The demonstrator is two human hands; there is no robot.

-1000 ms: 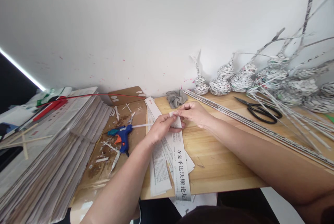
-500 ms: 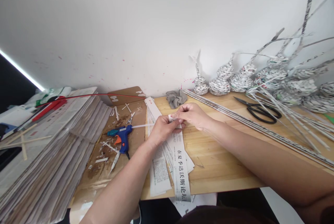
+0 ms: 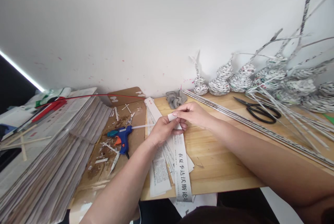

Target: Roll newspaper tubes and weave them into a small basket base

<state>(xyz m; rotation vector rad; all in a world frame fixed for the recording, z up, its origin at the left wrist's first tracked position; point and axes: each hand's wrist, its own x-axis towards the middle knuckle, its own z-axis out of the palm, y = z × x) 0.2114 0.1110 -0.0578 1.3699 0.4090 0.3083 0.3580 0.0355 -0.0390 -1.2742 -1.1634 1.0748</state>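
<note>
A long newspaper strip (image 3: 182,168) hangs down from my hands past the table's front edge, printed with large dark characters. Its upper end is pinched between the thumb and fingers of my left hand (image 3: 163,129). My right hand (image 3: 192,115) has its thumb and fingertips closed on the same top end, touching the left fingertips. Part of that end is hidden behind the fingers. More cut newspaper strips (image 3: 159,177) lie fanned out on the table beneath my left hand.
Left of the strips, a blue glue gun (image 3: 123,138) lies on stained cardboard (image 3: 104,178), beside a tall newspaper stack (image 3: 75,147). To the right are thin paper rods (image 3: 235,117), black scissors (image 3: 261,110) and several woven paper gourds (image 3: 241,79). A grey cloth (image 3: 176,98) sits near the wall.
The strip's lower part has swung slightly to the right. My fingers have shifted a little at its top end, where the paper now shows a bit more blank white.
</note>
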